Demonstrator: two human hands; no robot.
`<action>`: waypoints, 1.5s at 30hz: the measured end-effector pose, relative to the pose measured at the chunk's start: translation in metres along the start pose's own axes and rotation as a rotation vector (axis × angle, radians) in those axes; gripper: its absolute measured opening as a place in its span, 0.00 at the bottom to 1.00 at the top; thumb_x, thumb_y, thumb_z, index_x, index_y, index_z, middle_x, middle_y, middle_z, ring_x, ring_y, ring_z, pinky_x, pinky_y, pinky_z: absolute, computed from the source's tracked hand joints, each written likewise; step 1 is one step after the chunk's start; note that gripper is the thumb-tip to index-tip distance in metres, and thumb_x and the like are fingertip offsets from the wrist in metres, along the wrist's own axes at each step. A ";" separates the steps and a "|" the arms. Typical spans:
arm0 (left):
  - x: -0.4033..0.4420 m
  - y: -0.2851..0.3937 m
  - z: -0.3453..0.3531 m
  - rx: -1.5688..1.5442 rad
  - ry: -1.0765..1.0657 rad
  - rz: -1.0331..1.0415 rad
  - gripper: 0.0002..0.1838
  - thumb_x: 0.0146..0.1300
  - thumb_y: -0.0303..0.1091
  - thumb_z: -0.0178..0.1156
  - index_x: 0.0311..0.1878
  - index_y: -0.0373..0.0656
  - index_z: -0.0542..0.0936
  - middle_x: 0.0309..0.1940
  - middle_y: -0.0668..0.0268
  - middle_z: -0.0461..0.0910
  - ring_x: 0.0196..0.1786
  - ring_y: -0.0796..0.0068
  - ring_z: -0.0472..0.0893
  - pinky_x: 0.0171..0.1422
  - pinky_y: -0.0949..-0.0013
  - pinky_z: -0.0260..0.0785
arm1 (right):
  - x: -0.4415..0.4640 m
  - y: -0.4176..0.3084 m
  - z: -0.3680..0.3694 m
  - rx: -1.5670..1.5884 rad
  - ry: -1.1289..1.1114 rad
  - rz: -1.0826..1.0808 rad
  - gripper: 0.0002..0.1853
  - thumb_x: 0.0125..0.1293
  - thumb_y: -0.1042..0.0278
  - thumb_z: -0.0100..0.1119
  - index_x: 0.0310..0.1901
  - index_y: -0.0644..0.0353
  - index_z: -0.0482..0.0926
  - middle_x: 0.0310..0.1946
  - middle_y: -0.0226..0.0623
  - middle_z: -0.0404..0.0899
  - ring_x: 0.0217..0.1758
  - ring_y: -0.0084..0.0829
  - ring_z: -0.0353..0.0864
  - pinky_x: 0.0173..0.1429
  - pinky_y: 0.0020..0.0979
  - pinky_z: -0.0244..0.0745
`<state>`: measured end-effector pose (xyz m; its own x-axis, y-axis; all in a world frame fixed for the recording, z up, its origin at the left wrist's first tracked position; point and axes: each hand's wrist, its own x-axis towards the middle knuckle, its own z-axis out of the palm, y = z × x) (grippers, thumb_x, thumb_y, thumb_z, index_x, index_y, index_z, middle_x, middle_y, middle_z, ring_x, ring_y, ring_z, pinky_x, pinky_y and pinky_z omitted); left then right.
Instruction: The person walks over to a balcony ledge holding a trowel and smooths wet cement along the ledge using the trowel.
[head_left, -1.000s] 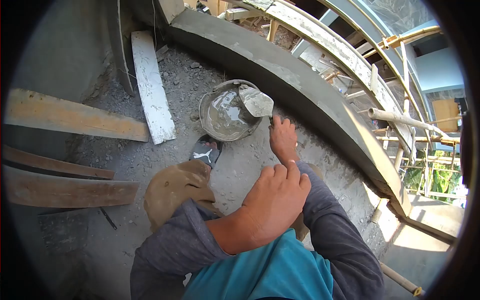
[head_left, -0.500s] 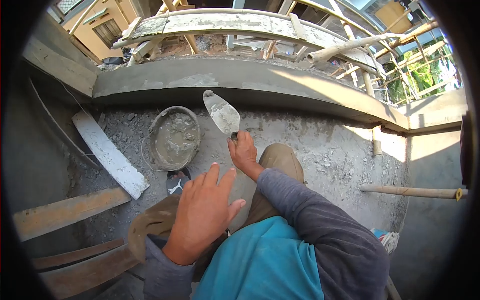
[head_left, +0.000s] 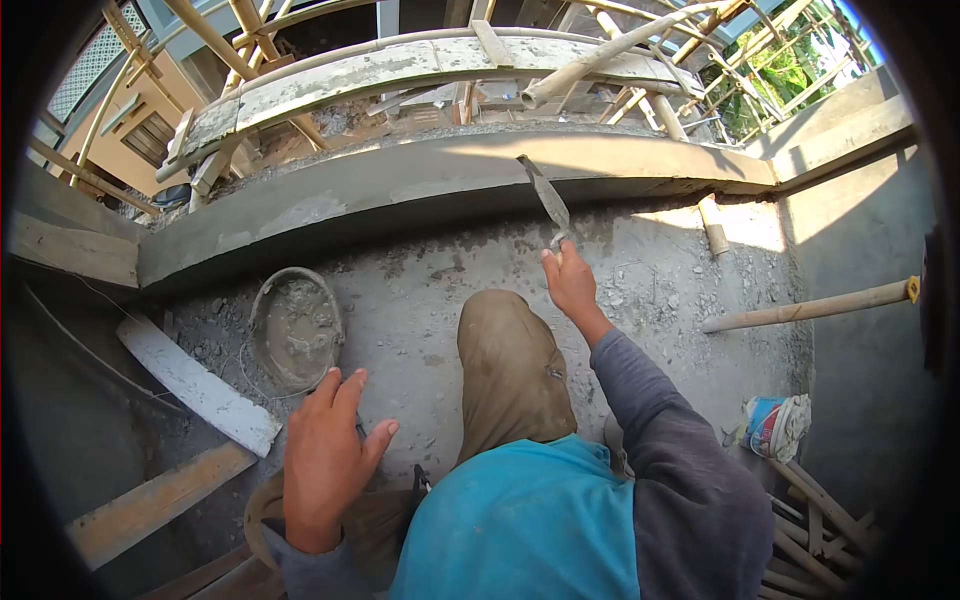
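My right hand point(head_left: 572, 285) is closed around the handle of a trowel point(head_left: 547, 192). The trowel's blade points up and away, seen nearly edge-on, its tip over the front edge of a low grey plastered ledge point(head_left: 400, 190); whether it touches cannot be told. My left hand point(head_left: 328, 447) hangs in the air over my left leg, fingers and thumb apart, holding nothing. Just beyond its fingertips a bucket point(head_left: 296, 330) of wet grey mortar stands on the rubble-strewn floor.
A white-coated board point(head_left: 200, 385) and a wooden plank point(head_left: 165, 502) lie at left. A bamboo pole point(head_left: 810, 305) juts from the right. A printed container point(head_left: 775, 425) sits near bamboo pieces point(head_left: 815, 520). Beyond the ledge runs a scaffold plank point(head_left: 400, 72).
My right hand has carried the trowel to the right along the ledge, and its blade has turned from flat to edge-on. My left hand has shifted left and down. The view has swung right.
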<state>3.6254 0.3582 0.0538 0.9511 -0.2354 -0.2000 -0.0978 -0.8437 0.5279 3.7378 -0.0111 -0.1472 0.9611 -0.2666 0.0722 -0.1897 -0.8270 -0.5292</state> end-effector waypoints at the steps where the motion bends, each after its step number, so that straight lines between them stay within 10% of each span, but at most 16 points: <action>1: 0.000 0.000 0.002 0.001 -0.005 -0.002 0.32 0.49 0.36 0.72 0.58 0.34 0.75 0.57 0.41 0.74 0.59 0.43 0.74 0.60 0.53 0.69 | 0.007 0.019 -0.003 -0.027 -0.019 0.016 0.21 0.68 0.53 0.55 0.50 0.65 0.72 0.36 0.48 0.80 0.35 0.52 0.80 0.41 0.48 0.74; 6: 0.004 0.004 0.007 0.029 -0.026 0.013 0.31 0.51 0.37 0.71 0.58 0.35 0.75 0.56 0.41 0.74 0.59 0.43 0.74 0.60 0.54 0.69 | 0.040 0.025 -0.034 0.469 -0.373 0.476 0.17 0.68 0.54 0.53 0.47 0.62 0.73 0.31 0.36 0.77 0.28 0.25 0.77 0.24 0.32 0.73; 12: 0.008 0.004 0.012 0.039 -0.028 0.020 0.31 0.51 0.36 0.71 0.58 0.34 0.74 0.56 0.43 0.75 0.58 0.43 0.75 0.60 0.54 0.69 | 0.063 0.031 -0.046 0.932 -0.565 0.713 0.16 0.70 0.55 0.52 0.43 0.62 0.72 0.31 0.34 0.75 0.25 0.28 0.75 0.25 0.33 0.77; 45: 0.003 0.000 0.006 0.038 -0.016 0.001 0.32 0.53 0.39 0.70 0.60 0.36 0.74 0.58 0.42 0.73 0.60 0.44 0.74 0.63 0.54 0.67 | 0.071 0.025 -0.042 0.893 -0.405 0.691 0.19 0.73 0.52 0.50 0.45 0.64 0.74 0.31 0.35 0.76 0.25 0.28 0.76 0.25 0.33 0.79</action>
<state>3.6263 0.3545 0.0484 0.9461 -0.2437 -0.2133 -0.1100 -0.8613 0.4961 3.7928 -0.0713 -0.1199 0.7349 -0.2113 -0.6445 -0.6378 0.1078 -0.7626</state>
